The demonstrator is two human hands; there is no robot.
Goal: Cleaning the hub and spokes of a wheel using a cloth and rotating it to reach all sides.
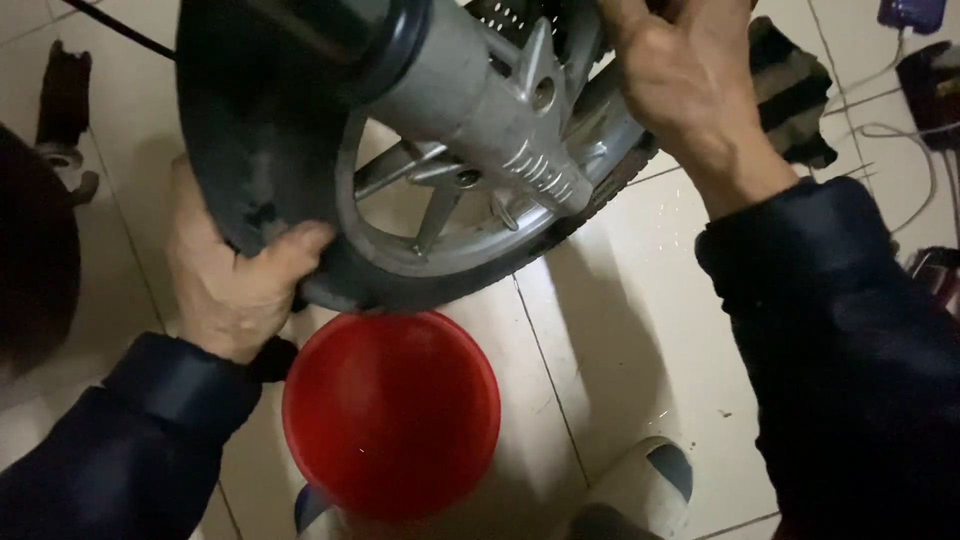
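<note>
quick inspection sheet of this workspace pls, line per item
surface: pale tiled floor, dark grout lines
job's things: wheel with black tyre and silver spoked rim, held above the floor
clutter: red basin under the wheel; dark rag upper right
grippers: left hand grips the tyre's lower edge; right hand on the wheel's upper right, grip partly hidden
cables: pale cable on the floor, far right
surroundings: light shoe at the bottom; dark metal part far left

Black rubber tyre (255, 150) on a silver spoked alloy wheel (470, 170), raised above the tiled floor, grey fork leg crossing the hub, lower tread just above a red round basin (392, 415), tyre edge gripped at left
</note>
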